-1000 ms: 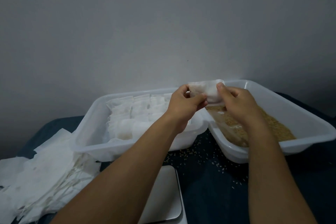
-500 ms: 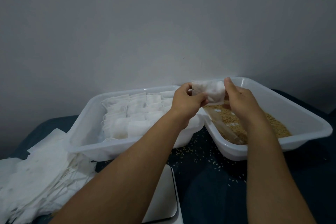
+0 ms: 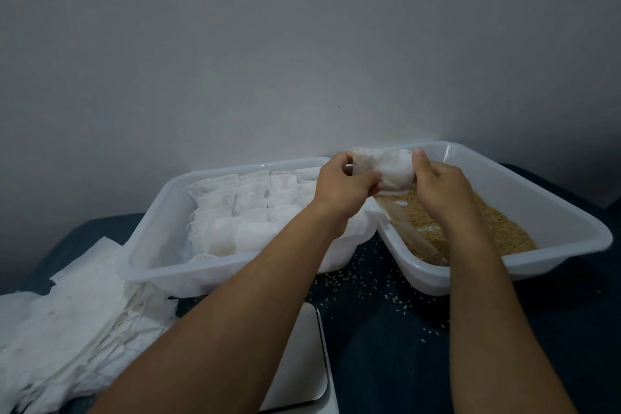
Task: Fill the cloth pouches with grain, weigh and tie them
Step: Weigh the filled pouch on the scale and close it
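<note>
I hold a white cloth pouch (image 3: 391, 169) in the air between both hands, above the near corner of the grain tray (image 3: 524, 178). My left hand (image 3: 339, 183) pinches its left end between thumb and fingers. My right hand (image 3: 440, 180) grips its right side, thumb on top. Brown grain (image 3: 504, 228) covers the bottom of that white plastic tray. A second white tray (image 3: 158, 222) on the left holds rows of filled pouches (image 3: 242, 212).
A flat scale (image 3: 302, 353) lies at the bottom centre, partly hidden by my left forearm. A heap of empty white pouches with strings (image 3: 64, 329) lies at the lower left. Loose grains (image 3: 366, 289) dot the dark blue cloth between the trays. A grey wall rises behind.
The pouch has bunched up into a rounder shape between my hands. The view has shifted slightly, and my hands stay over the grain tray's corner.
</note>
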A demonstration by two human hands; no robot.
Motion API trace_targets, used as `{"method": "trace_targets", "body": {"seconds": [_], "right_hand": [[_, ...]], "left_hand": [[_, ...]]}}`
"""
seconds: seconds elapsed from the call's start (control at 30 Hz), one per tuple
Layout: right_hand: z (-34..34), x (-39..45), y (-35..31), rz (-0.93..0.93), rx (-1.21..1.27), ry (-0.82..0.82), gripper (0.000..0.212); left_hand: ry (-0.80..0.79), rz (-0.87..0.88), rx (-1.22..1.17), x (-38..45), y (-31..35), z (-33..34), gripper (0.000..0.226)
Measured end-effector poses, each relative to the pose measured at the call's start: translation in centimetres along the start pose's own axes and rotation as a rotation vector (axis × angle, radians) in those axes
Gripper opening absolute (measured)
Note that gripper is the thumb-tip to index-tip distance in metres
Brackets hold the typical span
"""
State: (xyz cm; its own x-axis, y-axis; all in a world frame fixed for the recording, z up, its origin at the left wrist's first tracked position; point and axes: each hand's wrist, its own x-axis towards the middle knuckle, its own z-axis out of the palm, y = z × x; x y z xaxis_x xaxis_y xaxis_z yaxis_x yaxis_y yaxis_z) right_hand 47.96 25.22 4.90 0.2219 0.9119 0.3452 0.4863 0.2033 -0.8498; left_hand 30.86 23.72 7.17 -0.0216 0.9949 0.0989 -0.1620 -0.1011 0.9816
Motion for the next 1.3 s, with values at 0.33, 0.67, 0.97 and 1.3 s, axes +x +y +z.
{"method": "trace_targets", "body": {"seconds": [0.33,0.67,0.97,1.3], "right_hand": [[-0.34,0.07,0.24,0.063,0.046,-0.106,0.076],[0.03,0.23,0.47,0.027,0.020,-0.125,0.080],[0.09,0.15,0.55,0.026,-0.029,-0.101,0.080],[0.09,-0.13,0.23,0.031,-0.006,-0.074,0.073]], "left_hand": [[-0.005,0.000,0.004,-0.21,-0.63,0.09,0.018],[0.012,-0.004,-0.012,-0.19,-0.68,0.04,0.019],[0.013,-0.001,-0.001,-0.17,-0.48,0.22,0.020],[0.006,0.003,0.020,-0.28,-0.68,0.28,0.023]]}}
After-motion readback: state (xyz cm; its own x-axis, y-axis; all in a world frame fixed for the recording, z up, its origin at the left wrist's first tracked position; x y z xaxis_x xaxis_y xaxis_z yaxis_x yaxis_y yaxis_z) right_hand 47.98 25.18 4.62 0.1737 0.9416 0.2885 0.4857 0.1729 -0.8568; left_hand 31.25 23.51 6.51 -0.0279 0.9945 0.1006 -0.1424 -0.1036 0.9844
